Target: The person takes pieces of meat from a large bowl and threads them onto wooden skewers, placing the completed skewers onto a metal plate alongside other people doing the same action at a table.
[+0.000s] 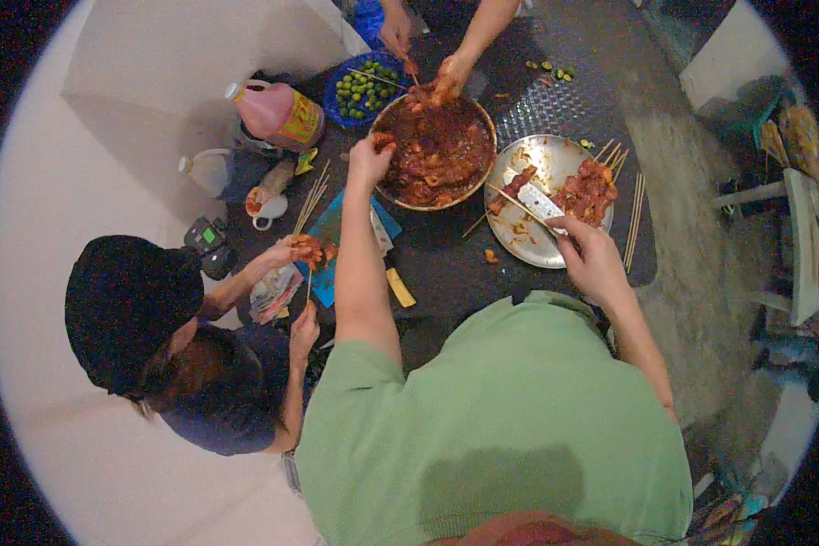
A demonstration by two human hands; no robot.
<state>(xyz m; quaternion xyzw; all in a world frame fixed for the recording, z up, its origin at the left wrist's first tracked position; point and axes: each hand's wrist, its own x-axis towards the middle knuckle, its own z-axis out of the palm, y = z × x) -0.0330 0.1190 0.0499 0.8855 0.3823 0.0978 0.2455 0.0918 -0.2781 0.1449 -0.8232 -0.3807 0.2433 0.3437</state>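
My left hand is at the left rim of a large round bowl of marinated raw meat, its fingers closed on a piece of the meat. In my right hand, over the near edge of a round metal tray, is a thin wooden skewer. Beside that skewer lies a perforated metal blade; whether my fingers also touch it, I cannot tell. Skewered meat rests on the tray's right side, and a smaller piece lies left of the blade.
At the left, a co-worker in a black cap holds skewered meat. Another person's hands work over the bowl's far rim. A blue basket of small green citrus fruits, a plastic jug, a white mug and a blue board stand around.
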